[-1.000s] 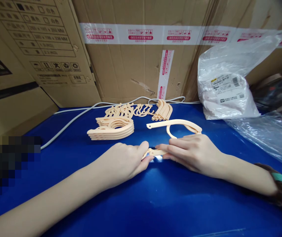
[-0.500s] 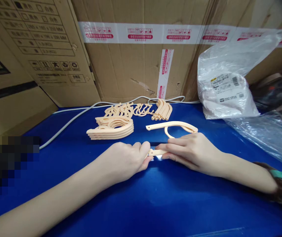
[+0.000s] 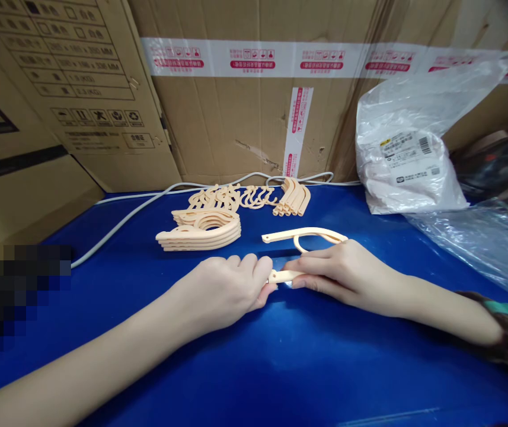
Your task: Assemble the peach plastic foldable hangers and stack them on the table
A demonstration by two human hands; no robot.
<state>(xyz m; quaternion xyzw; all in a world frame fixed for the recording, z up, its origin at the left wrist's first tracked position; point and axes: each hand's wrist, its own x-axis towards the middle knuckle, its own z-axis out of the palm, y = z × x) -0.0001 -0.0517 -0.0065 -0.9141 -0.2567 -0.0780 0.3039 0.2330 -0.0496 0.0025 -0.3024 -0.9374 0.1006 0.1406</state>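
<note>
My right hand (image 3: pixel 347 267) is closed on a cream plastic folding clothes hanger (image 3: pixel 304 233). One hanger arm curves out above the fingers. The end of the other arm, with a small hole, sticks out to the left between thumb and fingers. My left hand (image 3: pixel 236 287) is a closed fist right against that end. A small dark, shiny bit shows at the left fingertips, but what the fist holds is hidden. Behind my left hand lies a stack of folded hangers (image 3: pixel 200 234). Farther back are loose hooks (image 3: pixel 258 197) and a pile of curved hanger arms (image 3: pixel 293 197).
Everything lies on a blue tabletop (image 3: pixel 280 367). A white cable (image 3: pixel 133 219) runs along the back, before cardboard boxes (image 3: pixel 236 118). On the right are a white plastic bag (image 3: pixel 409 166) with a label and a clear plastic sheet (image 3: pixel 485 249).
The hanger in my right hand has tilted, its upper arm dropping slightly and shifting left. My left fist has moved slightly right against the arm's end.
</note>
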